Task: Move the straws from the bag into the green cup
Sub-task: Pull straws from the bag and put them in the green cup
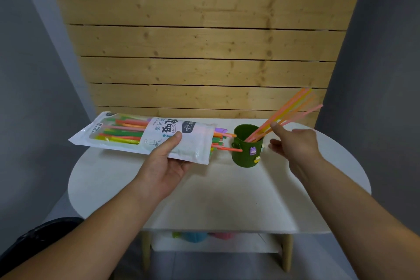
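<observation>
Left grip (169,161) is holding the bag (127,134) just above the tabletop (227,200), thumb on top and fingers underneath, about two-thirds of the way toward its open end. The bag lies roughly left to right, with the mouth pointing right at the green cup (246,154). A bunch of loose straw ends (227,149) poke out of that mouth and nearly reach the cup's near wall.

Right grip (295,143) is on the far right side of the cup, fingers relaxed and spread, nothing in it. The thumb tip sits right beside the straws in the cup (288,109), which lean up and to the right; can't tell if it's actually touching them.

So the thing that matters is that the next straws are to the left of my right grip, with the cup in between. I reckon I'll have to reach across the cup, pinch an end, and pull it out rightward along the bag's length. The right grip is clearly the nearer one.
</observation>
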The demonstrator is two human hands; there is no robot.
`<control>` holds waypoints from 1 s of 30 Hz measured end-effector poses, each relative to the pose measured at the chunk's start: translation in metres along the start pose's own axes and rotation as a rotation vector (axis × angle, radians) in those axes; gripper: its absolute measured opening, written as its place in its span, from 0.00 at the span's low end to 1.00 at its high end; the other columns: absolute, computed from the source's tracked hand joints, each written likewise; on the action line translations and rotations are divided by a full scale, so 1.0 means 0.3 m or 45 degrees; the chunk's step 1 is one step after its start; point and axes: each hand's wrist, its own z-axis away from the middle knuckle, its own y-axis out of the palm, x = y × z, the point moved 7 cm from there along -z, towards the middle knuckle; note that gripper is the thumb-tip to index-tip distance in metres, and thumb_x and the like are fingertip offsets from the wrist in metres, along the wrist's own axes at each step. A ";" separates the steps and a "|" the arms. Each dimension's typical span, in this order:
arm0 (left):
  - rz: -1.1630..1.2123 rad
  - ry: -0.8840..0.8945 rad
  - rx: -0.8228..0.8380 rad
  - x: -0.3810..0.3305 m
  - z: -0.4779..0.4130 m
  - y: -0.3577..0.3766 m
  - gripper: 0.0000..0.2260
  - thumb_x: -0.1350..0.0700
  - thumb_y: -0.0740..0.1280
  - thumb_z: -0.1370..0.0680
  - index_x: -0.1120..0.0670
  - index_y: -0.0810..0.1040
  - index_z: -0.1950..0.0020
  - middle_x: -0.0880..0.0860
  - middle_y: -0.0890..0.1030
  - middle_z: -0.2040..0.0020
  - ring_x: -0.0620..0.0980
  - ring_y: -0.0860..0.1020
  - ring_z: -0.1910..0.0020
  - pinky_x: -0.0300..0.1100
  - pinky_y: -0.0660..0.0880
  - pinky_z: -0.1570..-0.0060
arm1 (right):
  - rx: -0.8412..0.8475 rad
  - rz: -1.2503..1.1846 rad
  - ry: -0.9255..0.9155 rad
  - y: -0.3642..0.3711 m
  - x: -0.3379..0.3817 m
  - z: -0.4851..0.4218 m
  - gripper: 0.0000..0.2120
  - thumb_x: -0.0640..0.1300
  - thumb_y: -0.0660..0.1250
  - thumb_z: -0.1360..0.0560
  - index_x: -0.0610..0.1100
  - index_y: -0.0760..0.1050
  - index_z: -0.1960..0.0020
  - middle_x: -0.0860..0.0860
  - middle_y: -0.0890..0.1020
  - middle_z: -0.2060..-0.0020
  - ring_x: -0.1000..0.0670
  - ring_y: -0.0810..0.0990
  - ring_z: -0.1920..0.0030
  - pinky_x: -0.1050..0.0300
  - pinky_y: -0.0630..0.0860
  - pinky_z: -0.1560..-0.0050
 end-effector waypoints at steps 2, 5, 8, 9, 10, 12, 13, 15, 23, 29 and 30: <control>-0.008 0.007 0.014 -0.003 0.001 0.007 0.13 0.60 0.70 0.22 0.50 0.78 0.39 0.53 0.87 0.46 0.53 0.86 0.48 0.53 0.81 0.45 | 0.098 0.041 0.111 0.016 -0.018 0.048 0.23 0.48 0.73 0.25 0.37 0.68 0.39 0.44 0.75 0.56 0.46 0.81 0.61 0.45 0.83 0.50; -0.041 0.009 0.049 -0.002 0.007 0.023 0.13 0.60 0.69 0.22 0.50 0.78 0.38 0.53 0.87 0.45 0.53 0.85 0.46 0.54 0.78 0.41 | 0.352 0.185 0.058 0.069 -0.020 0.116 0.16 0.52 0.69 0.23 0.38 0.78 0.47 0.42 0.80 0.57 0.46 0.80 0.60 0.51 0.82 0.57; -0.082 0.000 0.092 0.011 0.019 0.039 0.15 0.60 0.69 0.22 0.51 0.78 0.37 0.53 0.87 0.44 0.52 0.86 0.47 0.53 0.79 0.42 | 0.522 0.183 -0.235 0.127 0.026 0.171 0.13 0.49 0.72 0.24 0.42 0.80 0.44 0.45 0.84 0.56 0.47 0.83 0.56 0.54 0.82 0.53; -0.090 -0.002 0.105 0.015 0.023 0.044 0.16 0.60 0.69 0.23 0.51 0.78 0.36 0.54 0.87 0.44 0.53 0.86 0.47 0.54 0.79 0.42 | 0.566 0.182 -0.301 0.141 0.038 0.184 0.13 0.47 0.73 0.25 0.43 0.80 0.43 0.47 0.85 0.57 0.47 0.84 0.55 0.56 0.82 0.53; -0.094 -0.001 0.118 0.019 0.026 0.047 0.16 0.60 0.69 0.23 0.51 0.78 0.36 0.54 0.86 0.44 0.53 0.86 0.47 0.54 0.79 0.43 | 0.602 0.195 -0.336 0.155 0.046 0.195 0.13 0.45 0.73 0.26 0.44 0.80 0.42 0.48 0.86 0.57 0.47 0.85 0.54 0.57 0.83 0.52; -0.100 0.003 0.142 0.021 0.030 0.054 0.18 0.60 0.70 0.24 0.50 0.77 0.35 0.55 0.86 0.43 0.53 0.86 0.47 0.54 0.80 0.45 | 0.642 0.245 -0.368 0.176 0.045 0.203 0.12 0.42 0.74 0.26 0.45 0.81 0.43 0.46 0.87 0.55 0.46 0.86 0.51 0.54 0.83 0.49; -0.105 0.009 0.149 0.021 0.031 0.056 0.17 0.61 0.69 0.24 0.50 0.77 0.36 0.55 0.86 0.43 0.53 0.86 0.48 0.53 0.81 0.47 | 0.647 0.262 -0.387 0.181 0.045 0.205 0.11 0.41 0.74 0.27 0.45 0.82 0.45 0.45 0.87 0.54 0.45 0.86 0.52 0.52 0.83 0.48; -0.113 0.018 0.152 0.021 0.032 0.058 0.16 0.61 0.69 0.24 0.50 0.78 0.37 0.54 0.87 0.46 0.53 0.86 0.50 0.53 0.81 0.48 | 0.659 0.257 -0.413 0.186 0.047 0.208 0.07 0.39 0.74 0.27 0.46 0.83 0.49 0.44 0.87 0.57 0.46 0.86 0.55 0.51 0.83 0.50; -0.102 -0.005 0.118 0.020 0.026 0.050 0.14 0.61 0.69 0.23 0.51 0.79 0.38 0.54 0.87 0.46 0.52 0.86 0.51 0.52 0.81 0.48 | 0.653 0.104 -0.336 0.165 0.052 0.186 0.06 0.32 0.72 0.27 0.41 0.83 0.52 0.44 0.85 0.63 0.49 0.82 0.64 0.59 0.82 0.59; 0.014 -0.006 0.039 0.004 0.021 0.032 0.14 0.61 0.70 0.23 0.52 0.79 0.38 0.53 0.87 0.46 0.52 0.86 0.48 0.53 0.80 0.42 | 0.527 -0.021 -0.254 0.103 0.060 0.132 0.05 0.30 0.68 0.25 0.36 0.81 0.51 0.37 0.80 0.61 0.48 0.77 0.68 0.58 0.78 0.62; 0.037 -0.003 0.029 -0.001 0.020 0.029 0.14 0.61 0.70 0.23 0.52 0.79 0.37 0.53 0.87 0.46 0.52 0.86 0.47 0.53 0.80 0.42 | 0.509 -0.052 -0.211 0.094 0.054 0.123 0.06 0.30 0.68 0.25 0.36 0.80 0.50 0.38 0.80 0.60 0.49 0.78 0.67 0.60 0.79 0.63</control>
